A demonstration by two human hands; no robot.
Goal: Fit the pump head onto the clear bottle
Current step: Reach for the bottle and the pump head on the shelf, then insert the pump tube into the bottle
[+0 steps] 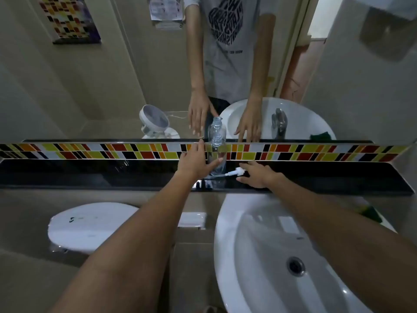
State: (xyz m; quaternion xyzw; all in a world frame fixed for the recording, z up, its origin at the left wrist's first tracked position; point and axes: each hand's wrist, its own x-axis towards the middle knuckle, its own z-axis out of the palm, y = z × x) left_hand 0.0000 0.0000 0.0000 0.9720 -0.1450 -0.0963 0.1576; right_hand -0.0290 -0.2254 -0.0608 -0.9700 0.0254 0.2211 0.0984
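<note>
Head view looks down over a glossy white ceramic sink [225, 245], an oval bowl with a round metal drain at its bottom. Left of it sits a smooth white toilet lid [90, 224], rounded and slightly scuffed. Behind both runs a long black shelf [90, 175], polished enough to mirror what stands on it, backed by a band of mosaic tiles [112, 151] in yellow, orange, red and black rectangles, with a wall mirror [90, 86] above.

On the shelf the clear bottle [217, 159] stands upright, a thin transparent plastic cylinder with a ridged neck. The left hand [194, 163] is beside it with fingers spread and thumb across its front; it seems to touch the bottle rather than grip it, though the blur makes this uncertain. Just right of the bottle's base lies the pump head [237, 172] on its side, white plastic with a slim translucent tube pointing left. The right hand [257, 175] is over it, fingers loosely apart, fingertips at the white cap, not closed on it.
</note>
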